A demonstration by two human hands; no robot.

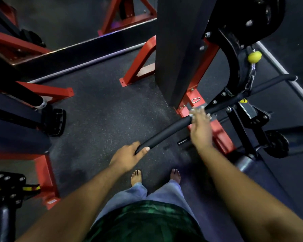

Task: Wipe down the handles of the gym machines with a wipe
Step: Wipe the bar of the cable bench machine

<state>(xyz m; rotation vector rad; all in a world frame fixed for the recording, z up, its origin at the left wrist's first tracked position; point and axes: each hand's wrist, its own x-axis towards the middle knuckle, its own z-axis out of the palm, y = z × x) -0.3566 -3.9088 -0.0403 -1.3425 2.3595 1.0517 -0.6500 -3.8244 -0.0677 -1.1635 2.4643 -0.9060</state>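
Left hand [128, 155] gripping bar [166, 132] end; right hand [200, 127] further up, fingers curled over wipe [197, 110] on bar.

I look down on a long black foam-padded bar handle [166, 131] that slants from lower left up to the right, where it meets a short chain [250, 81] under a round yellow stopper ball [254, 56]. My left hand [128, 155] grips the near end of the bar, thumb on top. My right hand [200, 126] lies over the bar further along, with a pale crumpled wipe [197, 110] just showing under its fingers [192, 115]; motion blur hides how they curl. Beside it stand a tall black machine column [178, 49] and a red steel base frame [208, 119]. Below are bare feet [136, 177] on dark speckled rubber floor [101, 116].
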